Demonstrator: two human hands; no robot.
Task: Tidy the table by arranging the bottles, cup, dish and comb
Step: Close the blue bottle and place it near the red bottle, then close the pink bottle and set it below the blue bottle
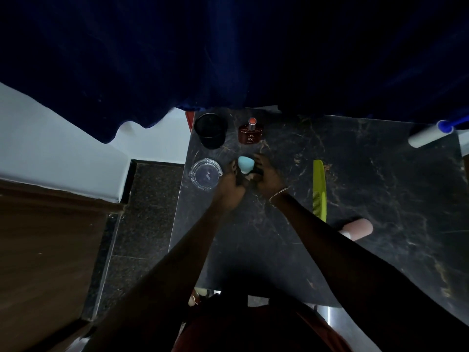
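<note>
Pretty dim room, dark blue curtain (228,52) hanging along the far side and a black marble-look desk (368,194) with gold veins taking up most of the view. Both hands are out over the left part of the desk, meeting on one small thing: a dark bottle with a light blue cap (245,164). The left hand (231,182) is wrapped against its left side and the right hand (269,178), with a thin bracelet (278,193) on the wrist, closes on it from the right, so both look curled around the same bottle. The bottle body is mostly hidden by fingers, and I can't tell if it's sitting on the desk or lifted a bit.

Working out from there: at about 9 o'clock, just beside the left hand, is a clear glass dish (206,174). At 11 o'clock, near the back corner, a black cup (210,130) stands upright. At 12 o'clock, close behind the hands, is a reddish-brown perfume bottle (250,133), standing up. Off at 3 o'clock, well apart from the hands, a yellow-green comb (319,189) lies flat, pointing front to back. Past its near end, around 4 o'clock, a pinkish bottle (357,229) lies on its side. Way over at 2 o'clock, by the right edge, there's a white roller with a blue handle (429,134).
</note>
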